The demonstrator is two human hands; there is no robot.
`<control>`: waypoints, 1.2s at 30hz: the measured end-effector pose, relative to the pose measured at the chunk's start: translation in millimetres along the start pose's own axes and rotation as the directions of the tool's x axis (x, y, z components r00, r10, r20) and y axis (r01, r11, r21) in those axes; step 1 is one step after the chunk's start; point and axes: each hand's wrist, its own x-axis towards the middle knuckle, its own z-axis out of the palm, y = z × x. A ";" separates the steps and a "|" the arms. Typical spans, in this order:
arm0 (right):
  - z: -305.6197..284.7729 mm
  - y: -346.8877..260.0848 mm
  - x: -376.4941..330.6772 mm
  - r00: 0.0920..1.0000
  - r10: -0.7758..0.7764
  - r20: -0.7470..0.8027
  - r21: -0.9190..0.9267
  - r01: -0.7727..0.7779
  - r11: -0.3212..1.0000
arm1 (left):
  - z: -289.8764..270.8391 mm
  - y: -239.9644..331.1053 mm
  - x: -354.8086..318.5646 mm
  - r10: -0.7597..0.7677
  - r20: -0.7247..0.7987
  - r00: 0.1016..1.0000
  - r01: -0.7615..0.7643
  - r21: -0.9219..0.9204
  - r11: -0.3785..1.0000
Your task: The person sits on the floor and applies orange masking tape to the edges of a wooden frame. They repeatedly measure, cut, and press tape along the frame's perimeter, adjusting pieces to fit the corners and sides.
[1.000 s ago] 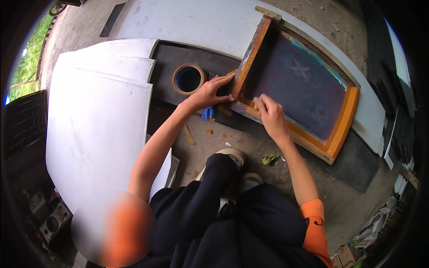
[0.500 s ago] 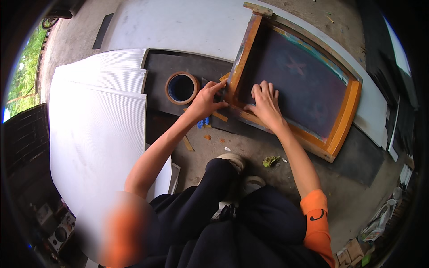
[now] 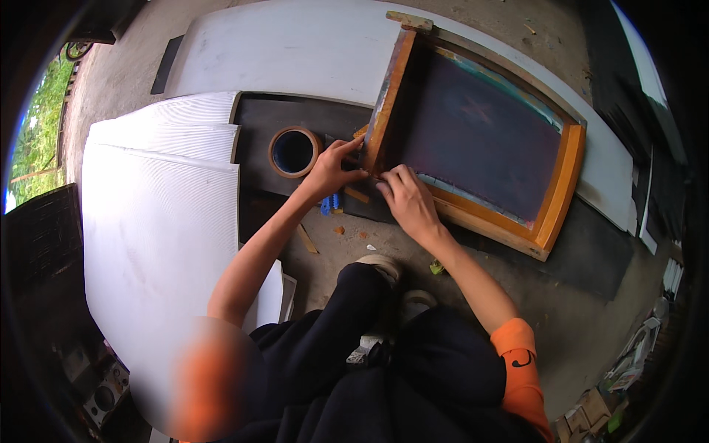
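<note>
A wooden screen-printing frame [image 3: 570, 177] with dark mesh [image 3: 480, 125] lies tilted at the right. My left hand [image 3: 332, 171] has its fingers and thumb against the frame's left rail, around the near-left corner. At that same corner my right hand [image 3: 410, 203] is closed, its thumb and bent fingers pressed together on the inner edge. Whatever lies between those fingertips is hidden. A roll of tape [image 3: 275, 153] with a brown outer rim and dark core lies just left of my left hand. Below that hand sits a small blue toothed piece [image 3: 331, 204].
Stacked white corrugated sheets [image 3: 162, 221] cover the left side. Behind lies a large white board [image 3: 288, 52], with a wood block [image 3: 408, 20] at the frame's far corner. A dark sheet [image 3: 591, 251] extends under the frame. Scraps and a green crumpled bit [image 3: 436, 267] dot the concrete floor.
My right hand has moved left and nearer, from over the mesh to the near-left corner, and its fingers have closed. My left hand stays at the frame's edge. The view has shifted slightly.
</note>
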 end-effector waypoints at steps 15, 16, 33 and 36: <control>-133.7 110.6 -154.3 0.976 0.090 -0.200 -0.490 -0.179 0.853 | 8.6 6.2 -7.3 -0.065 -0.023 0.998 0.065 0.042 0.997; -148.1 121.7 -166.1 0.975 0.074 -0.210 -0.529 -0.177 0.830 | 8.4 6.5 -6.7 -0.070 -0.022 0.997 0.071 0.053 0.996; -95.2 68.6 -126.8 0.998 -0.013 -0.059 -0.468 -0.016 0.884 | 10.6 -8.3 -5.1 0.010 -0.043 0.999 -0.011 -0.030 0.999; -119.7 94.8 -149.8 0.987 0.142 -0.073 -0.537 -0.159 0.829 | 30.6 0.4 -11.7 0.129 -0.170 0.977 -0.114 0.093 0.989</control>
